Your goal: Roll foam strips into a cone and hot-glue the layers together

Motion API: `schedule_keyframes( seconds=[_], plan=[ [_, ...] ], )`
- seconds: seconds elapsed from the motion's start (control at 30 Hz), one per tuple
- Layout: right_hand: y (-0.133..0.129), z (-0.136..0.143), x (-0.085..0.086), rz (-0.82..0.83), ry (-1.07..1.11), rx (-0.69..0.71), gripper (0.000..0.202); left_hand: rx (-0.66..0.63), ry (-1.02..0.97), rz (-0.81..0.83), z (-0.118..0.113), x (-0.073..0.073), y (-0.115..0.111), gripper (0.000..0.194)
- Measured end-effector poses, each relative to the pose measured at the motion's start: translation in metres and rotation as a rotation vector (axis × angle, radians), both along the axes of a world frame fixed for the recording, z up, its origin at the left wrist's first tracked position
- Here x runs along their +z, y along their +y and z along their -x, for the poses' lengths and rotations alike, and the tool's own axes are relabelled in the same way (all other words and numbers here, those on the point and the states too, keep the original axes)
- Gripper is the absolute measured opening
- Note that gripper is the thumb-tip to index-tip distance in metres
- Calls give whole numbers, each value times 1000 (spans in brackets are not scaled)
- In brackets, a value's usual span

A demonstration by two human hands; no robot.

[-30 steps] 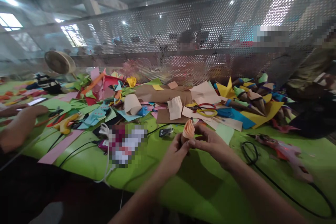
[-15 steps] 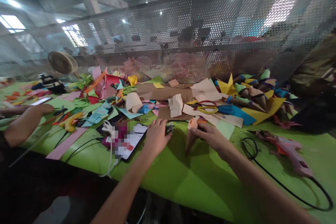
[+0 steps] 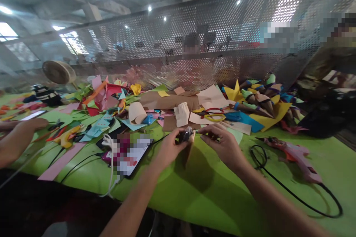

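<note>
Left hand (image 3: 168,148) grips dark packet (image 3: 187,134); right hand (image 3: 222,142) apart, fingers nearly pinched.

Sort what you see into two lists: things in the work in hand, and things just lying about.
In the work:
- left hand, holding a dark, shiny packet
- brown paper cone, just below the packet
- right hand, close by; its grip is unclear

Lying about:
- pink glue gun
- yellow-handled scissors
- phone
- fan
</note>
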State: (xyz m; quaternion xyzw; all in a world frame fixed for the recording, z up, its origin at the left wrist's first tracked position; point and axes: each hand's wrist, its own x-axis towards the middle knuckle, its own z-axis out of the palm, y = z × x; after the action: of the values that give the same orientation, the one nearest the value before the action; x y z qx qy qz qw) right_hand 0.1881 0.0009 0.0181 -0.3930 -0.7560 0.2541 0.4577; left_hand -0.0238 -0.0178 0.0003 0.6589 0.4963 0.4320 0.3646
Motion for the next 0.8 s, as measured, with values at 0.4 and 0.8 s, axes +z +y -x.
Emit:
schedule_keyframes(
  seconds=[0.4, 0.8],
  plan=[
    [-4, 4, -1, 69, 28, 41, 19, 16, -115, 22, -17, -7, -7, 21],
    [-8, 7, -3, 84, 3, 58, 13, 10, -139, -43, -18, -3, -11, 21]
  ],
)
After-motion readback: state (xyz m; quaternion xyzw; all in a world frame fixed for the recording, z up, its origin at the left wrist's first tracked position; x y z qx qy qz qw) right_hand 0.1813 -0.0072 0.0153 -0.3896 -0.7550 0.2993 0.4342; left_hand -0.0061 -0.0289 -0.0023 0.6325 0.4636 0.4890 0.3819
